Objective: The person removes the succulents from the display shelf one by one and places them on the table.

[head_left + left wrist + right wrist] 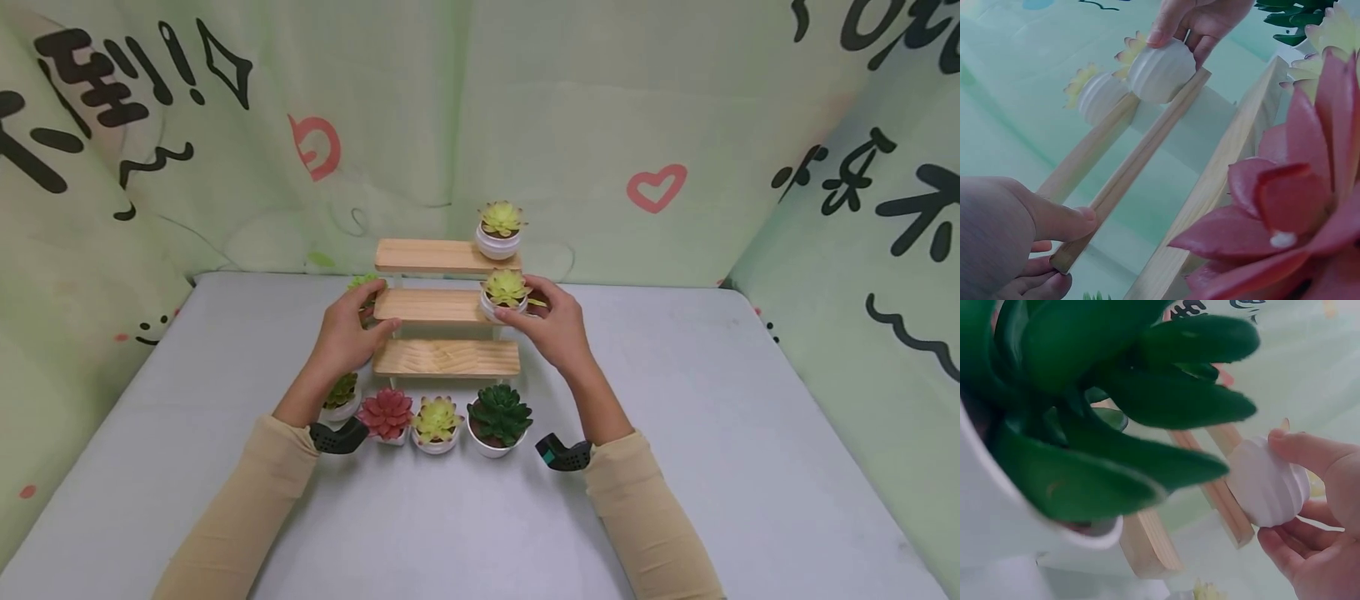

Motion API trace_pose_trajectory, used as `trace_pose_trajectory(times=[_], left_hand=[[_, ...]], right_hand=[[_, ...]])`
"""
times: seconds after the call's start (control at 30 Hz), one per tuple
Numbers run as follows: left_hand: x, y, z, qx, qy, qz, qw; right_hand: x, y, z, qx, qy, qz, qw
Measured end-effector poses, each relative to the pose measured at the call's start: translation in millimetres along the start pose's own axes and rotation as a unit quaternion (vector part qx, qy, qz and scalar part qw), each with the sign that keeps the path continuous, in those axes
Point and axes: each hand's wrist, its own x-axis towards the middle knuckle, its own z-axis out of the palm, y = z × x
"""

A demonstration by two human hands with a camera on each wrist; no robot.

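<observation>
The right hand (553, 327) held a small pot (504, 297) at the right end of the stepped stand's (446, 358) middle shelf. Above and behind that grip, another pot (499, 228) sat on the top shelf. Left of it, the left hand (347, 331) gripped the same shelf's left end. Before both hands, four pots (435, 423) stood in a row on the table (712, 433).

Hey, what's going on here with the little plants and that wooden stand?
A person is working at a three-step wooden stand on a grey table. The right hand holds a yellow-green succulent pot at the middle shelf's right end, while the left hand grips that shelf's left end. Another pot sits on the top shelf, and four more wait in front.
</observation>
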Motion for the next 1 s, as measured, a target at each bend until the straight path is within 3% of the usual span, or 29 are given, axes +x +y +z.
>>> trace_pose_trajectory(times=[0.5,1.0], left_hand=[[-0.5,0.4,0.3,0.004,-0.003,0.002,1.0000],[-0.1,-0.6,0.4,0.000,-0.002,0.012,0.9999]], right_hand=[[-9.1,7.8,-20.5,-0.021,0.039,-0.002,0.999],[-16.6,23.8,-35.2,-0.052,0.066,0.024,0.996]])
